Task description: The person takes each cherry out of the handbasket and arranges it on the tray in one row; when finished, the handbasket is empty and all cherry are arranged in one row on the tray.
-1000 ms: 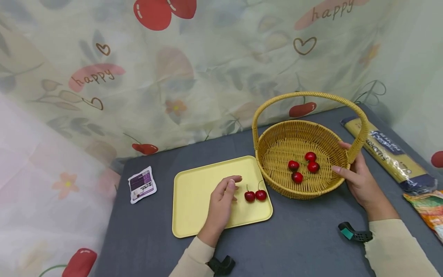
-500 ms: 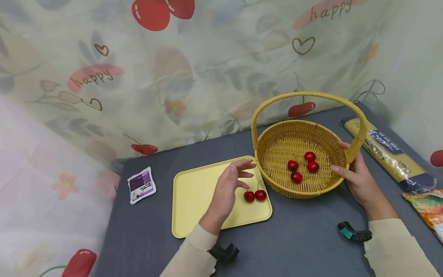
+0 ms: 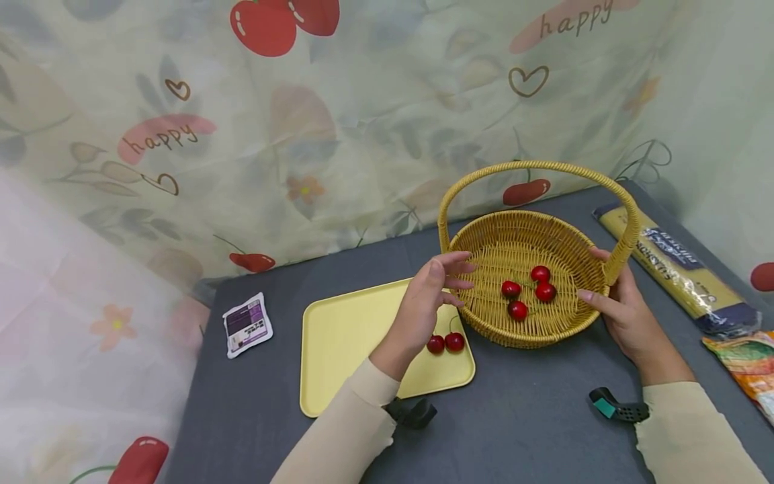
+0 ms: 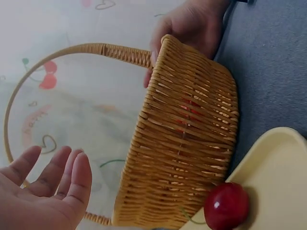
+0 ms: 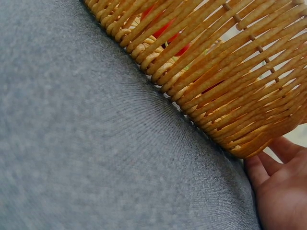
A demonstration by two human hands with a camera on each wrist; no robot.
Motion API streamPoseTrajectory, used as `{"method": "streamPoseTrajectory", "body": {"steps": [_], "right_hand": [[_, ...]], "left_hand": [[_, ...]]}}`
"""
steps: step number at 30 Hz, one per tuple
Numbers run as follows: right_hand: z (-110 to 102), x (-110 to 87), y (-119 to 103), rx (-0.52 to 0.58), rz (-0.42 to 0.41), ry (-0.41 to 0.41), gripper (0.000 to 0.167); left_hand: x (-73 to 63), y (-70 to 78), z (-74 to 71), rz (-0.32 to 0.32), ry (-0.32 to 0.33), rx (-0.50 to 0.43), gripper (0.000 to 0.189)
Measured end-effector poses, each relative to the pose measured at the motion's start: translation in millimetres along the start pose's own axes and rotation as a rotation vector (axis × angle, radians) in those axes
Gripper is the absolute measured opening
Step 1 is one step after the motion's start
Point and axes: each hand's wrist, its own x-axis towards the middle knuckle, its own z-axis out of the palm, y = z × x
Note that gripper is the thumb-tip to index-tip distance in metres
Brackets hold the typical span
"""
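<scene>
Extending both arms (image 3: 345,427) forward, holding the left hand (image 3: 422,306) loose with fingers (image 4: 80,184) slightly bent, gripping with the right hand (image 3: 631,316).

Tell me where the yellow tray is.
In the head view, the yellow tray lies on the table left of the wicker basket, two cherries near its right end, the left hand partly hiding it.

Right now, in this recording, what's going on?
A person's right hand has the rim of a wicker basket in its grip. Four cherries lie inside the basket. The left hand, fingers loose and holding nothing, is raised by the basket's left side. Two other cherries lie on the yellow tray beside the basket.
</scene>
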Motion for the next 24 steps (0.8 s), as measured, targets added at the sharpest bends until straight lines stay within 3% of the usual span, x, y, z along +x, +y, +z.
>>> {"method": "streamPoseTrajectory", "body": {"steps": [8, 15, 24], "right_hand": [[0.0, 0.4, 0.2, 0.005, -0.001, 0.0, 0.069], [0.2, 0.7, 0.3, 0.009, -0.004, -0.001, 0.069], [0.1, 0.8, -1.3, 0.008, 0.004, -0.004, 0.069]], "left_hand": [[29.3, -2.2, 11.6, -0.05, -0.045, 0.022, 0.089], [52.1, -10.1, 20.0, -0.091, -0.066, 0.011, 0.068], [74.3, -30.2, 28.3, -0.194, -0.062, 0.141, 0.054]]}}
